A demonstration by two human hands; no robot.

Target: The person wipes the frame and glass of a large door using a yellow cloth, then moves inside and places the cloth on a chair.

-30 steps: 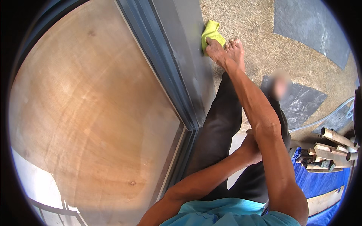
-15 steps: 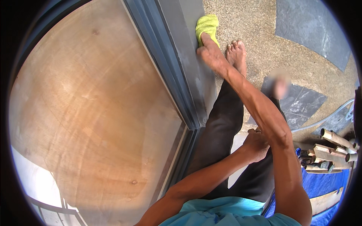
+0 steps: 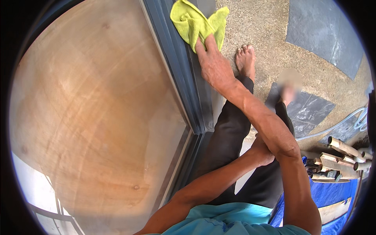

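Note:
My right hand (image 3: 215, 64) reaches forward with its fingers on a yellow-green cloth (image 3: 192, 23). That cloth is bunched and folded against the dark blue-grey metal frame (image 3: 166, 39), and part of it hangs over the frame's right edge. My left hand (image 3: 261, 152) is by my knee, underneath my right forearm and close to its elbow. The forearm covers most of the left fingers, so their pose is hidden. Left of the frame spreads a large, glossy, wood-coloured panel (image 3: 94, 113) with pale smears across it.
My bare feet stand on a rough pebbled floor (image 3: 270, 31) with dark slate tiles (image 3: 325, 35). At the right lie a pale blue hose (image 3: 329, 130), stacked wood pieces and pipes (image 3: 340, 160), and a blue tarp (image 3: 333, 196).
My right hand has shifted left and slightly back with the cloth, from the frame's outer side onto its face. The cloth now shows more spread out. My left hand is nearly in place.

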